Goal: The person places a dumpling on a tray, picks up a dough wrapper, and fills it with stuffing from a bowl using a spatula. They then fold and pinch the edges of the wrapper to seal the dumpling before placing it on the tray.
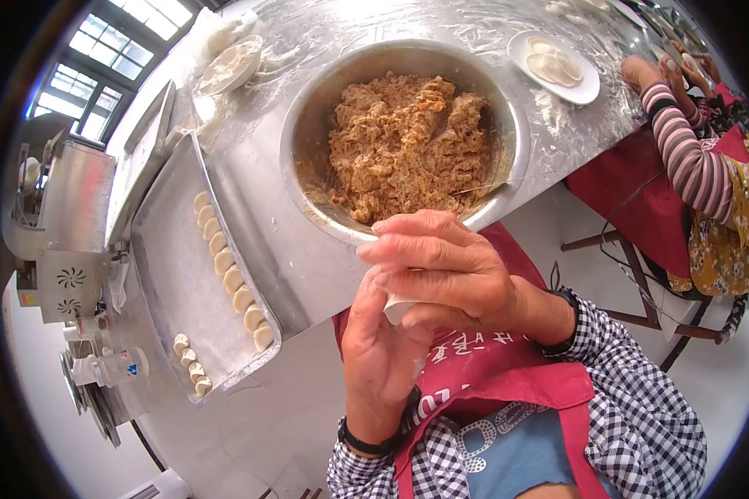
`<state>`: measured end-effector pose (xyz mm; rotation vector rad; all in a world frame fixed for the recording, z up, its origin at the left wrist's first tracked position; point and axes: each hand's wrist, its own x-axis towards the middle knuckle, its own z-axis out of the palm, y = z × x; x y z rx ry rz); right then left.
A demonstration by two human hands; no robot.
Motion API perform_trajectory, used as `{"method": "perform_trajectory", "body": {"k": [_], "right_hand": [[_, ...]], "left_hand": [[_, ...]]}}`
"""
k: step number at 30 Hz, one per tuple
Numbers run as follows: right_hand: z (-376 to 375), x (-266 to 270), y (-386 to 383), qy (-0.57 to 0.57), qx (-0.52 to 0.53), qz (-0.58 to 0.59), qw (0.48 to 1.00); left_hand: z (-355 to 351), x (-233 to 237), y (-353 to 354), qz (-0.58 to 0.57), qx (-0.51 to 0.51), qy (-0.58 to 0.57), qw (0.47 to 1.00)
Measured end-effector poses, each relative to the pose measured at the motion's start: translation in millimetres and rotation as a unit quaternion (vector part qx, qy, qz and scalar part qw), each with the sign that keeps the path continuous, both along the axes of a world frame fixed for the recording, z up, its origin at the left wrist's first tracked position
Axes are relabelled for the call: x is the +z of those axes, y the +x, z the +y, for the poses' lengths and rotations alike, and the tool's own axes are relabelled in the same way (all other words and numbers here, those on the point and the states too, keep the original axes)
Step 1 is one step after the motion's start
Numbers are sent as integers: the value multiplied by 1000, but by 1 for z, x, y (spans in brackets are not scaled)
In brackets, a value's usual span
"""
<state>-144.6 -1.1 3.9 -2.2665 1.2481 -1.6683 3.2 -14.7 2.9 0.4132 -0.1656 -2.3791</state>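
Note:
My left hand (374,353) and my right hand (453,270) are brought together in front of my apron, just below the bowl's near rim. Their fingers close around a small white dough dumpling (398,310). Only a pale bit of it shows between the fingers, so its fold is hidden. Beyond my hands stands a large metal bowl (304,195) with a mound of brown minced filling (408,141). A thin utensil (481,189) rests in the filling at the right side of the bowl.
At left, a metal tray (171,258) holds several shaped dumplings (225,262). A white plate (589,87) of round wrappers (553,62) lies at the upper right. A floury dish (231,65) sits at the upper left. Beside the table's right edge sits another person (695,166).

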Motion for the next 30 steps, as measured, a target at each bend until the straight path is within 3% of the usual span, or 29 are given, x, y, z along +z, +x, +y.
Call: {"method": "perform_trajectory", "body": {"k": [1, 2, 6, 8, 10, 16, 19, 21, 30], "right_hand": [[-1, 0, 2, 4, -5, -40, 999], [-1, -1, 3, 8, -9, -81, 997], [1, -3, 2, 31, -4, -72, 997], [-3, -7, 3, -30, -2, -39, 999], [-2, -4, 3, -31, -11, -25, 999], [-2, -1, 7, -42, -35, -10, 998], [0, -1, 10, -29, -46, -43, 998], [1, -2, 10, -19, -56, -70, 996], [-1, -8, 3, -51, -24, 29, 998]], "left_hand": [[-1, -4, 2, 70, -10, 9, 997], [-2, -4, 2, 70, -10, 9, 997], [-3, -3, 0, 63, -9, 19, 998], [-3, -5, 0, 33, 1, 33, 999], [-2, -9, 2, 140, 4, 79, 987], [-2, -4, -2, 180, -12, 71, 981], [-2, -4, 0, 107, -11, 60, 992], [-3, -5, -1, 126, -11, 64, 990], [-1, 0, -2, 84, -7, 86, 993]]}}
